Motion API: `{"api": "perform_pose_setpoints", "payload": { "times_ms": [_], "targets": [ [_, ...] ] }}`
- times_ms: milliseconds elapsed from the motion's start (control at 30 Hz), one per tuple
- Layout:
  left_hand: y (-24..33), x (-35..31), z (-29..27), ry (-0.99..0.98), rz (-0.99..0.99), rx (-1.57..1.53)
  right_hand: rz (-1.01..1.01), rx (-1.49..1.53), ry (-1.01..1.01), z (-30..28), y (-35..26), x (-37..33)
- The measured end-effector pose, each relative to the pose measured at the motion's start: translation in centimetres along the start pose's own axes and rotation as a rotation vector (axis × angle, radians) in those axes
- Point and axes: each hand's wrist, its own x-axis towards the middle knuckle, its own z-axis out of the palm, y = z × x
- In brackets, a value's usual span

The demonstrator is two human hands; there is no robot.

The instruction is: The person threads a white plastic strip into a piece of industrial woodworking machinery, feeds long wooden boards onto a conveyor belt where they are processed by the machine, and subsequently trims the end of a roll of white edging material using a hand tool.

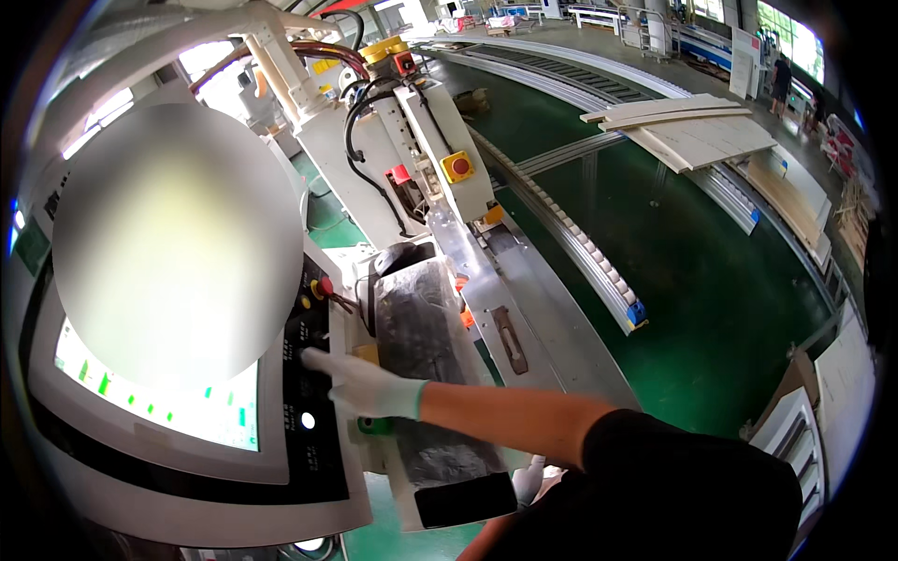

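Observation:
My right hand, in a white glove with a pale green cuff, reaches left across the picture to a black control strip. Its forefinger is stretched out at the knobs and buttons, nothing visible in its grasp. Low in the middle, my left hand, also gloved, shows only in part beside a tray's edge, and its fingers are mostly hidden. Under the right wrist lies a keyboard beneath a wrinkled clear cover. A lit screen sits left of the strip, largely hidden by a blurred round patch.
A red emergency button sticks out above the strip. Beyond the keyboard stands a white machine with cables and a yellow-boxed red button. A roller rail runs to the right. Pale boards lie stacked further back.

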Motion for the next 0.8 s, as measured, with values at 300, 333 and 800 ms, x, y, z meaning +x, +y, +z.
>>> {"api": "perform_pose_setpoints", "payload": {
  "times_ms": [300, 333, 800],
  "targets": [
    [-4.0, 0.3, 5.7, 0.187, 0.065, -0.515, 0.065, 0.339, 0.054, 2.0, 1.4, 3.1],
    [-3.3, 0.3, 5.4, 0.154, 0.102, -0.51, 0.138, 0.396, 0.041, 1.7, 1.7, 3.0],
    [14.0, -0.9, 2.7, 0.477, -0.415, -0.894, -0.087, -0.106, 0.065, -36.9, 11.1, -32.1]
  ]
}}
